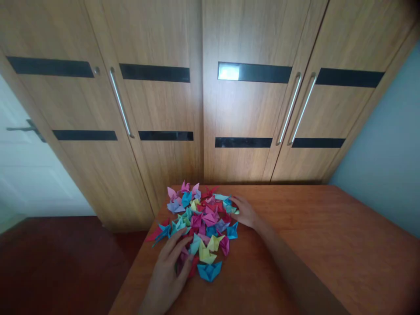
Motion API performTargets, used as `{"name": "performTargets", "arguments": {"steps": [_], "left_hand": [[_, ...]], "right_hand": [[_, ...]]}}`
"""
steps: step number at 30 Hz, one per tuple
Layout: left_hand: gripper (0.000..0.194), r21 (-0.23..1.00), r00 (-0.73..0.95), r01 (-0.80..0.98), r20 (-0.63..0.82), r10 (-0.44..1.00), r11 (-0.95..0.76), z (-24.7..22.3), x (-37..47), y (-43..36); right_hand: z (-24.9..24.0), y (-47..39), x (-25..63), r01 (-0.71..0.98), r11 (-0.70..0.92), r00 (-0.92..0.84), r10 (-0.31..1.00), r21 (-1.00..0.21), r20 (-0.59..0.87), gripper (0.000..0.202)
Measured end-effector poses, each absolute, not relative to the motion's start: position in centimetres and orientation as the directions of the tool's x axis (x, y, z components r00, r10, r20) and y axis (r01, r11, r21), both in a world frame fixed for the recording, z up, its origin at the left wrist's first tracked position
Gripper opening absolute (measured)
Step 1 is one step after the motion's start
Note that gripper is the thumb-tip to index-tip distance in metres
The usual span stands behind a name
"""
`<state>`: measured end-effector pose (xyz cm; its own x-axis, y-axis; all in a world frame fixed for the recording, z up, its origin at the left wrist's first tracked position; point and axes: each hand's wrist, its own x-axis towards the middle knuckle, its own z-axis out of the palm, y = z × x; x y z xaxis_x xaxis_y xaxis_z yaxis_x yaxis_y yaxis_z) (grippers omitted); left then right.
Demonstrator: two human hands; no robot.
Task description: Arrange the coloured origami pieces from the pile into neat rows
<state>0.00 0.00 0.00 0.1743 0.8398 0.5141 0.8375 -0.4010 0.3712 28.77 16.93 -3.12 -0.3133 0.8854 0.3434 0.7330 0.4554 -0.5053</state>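
A heap of several folded paper pieces in pink, red, blue, teal and yellow lies on a brown wooden table. My left hand lies flat on the near left edge of the heap, fingers spread over the paper. My right hand rests against the heap's far right side, fingers touching the pieces there. A blue piece sits at the heap's near end, just right of my left hand. Neither hand is closed around anything.
A wooden wardrobe with long metal handles stands right behind the table. A white door is at the left, a pale wall at the right. Dark red floor shows left of the table.
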Motion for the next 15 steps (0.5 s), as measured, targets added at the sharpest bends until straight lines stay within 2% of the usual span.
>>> {"name": "performTargets", "arguments": {"steps": [15], "left_hand": [[0.036,0.404,0.163,0.821,0.512,0.843,-0.404,0.3,0.3,0.0]], "right_hand": [[-3.9,15.5,27.4,0.692,0.48,-0.2,0.845,-0.539,0.496,0.029]]}}
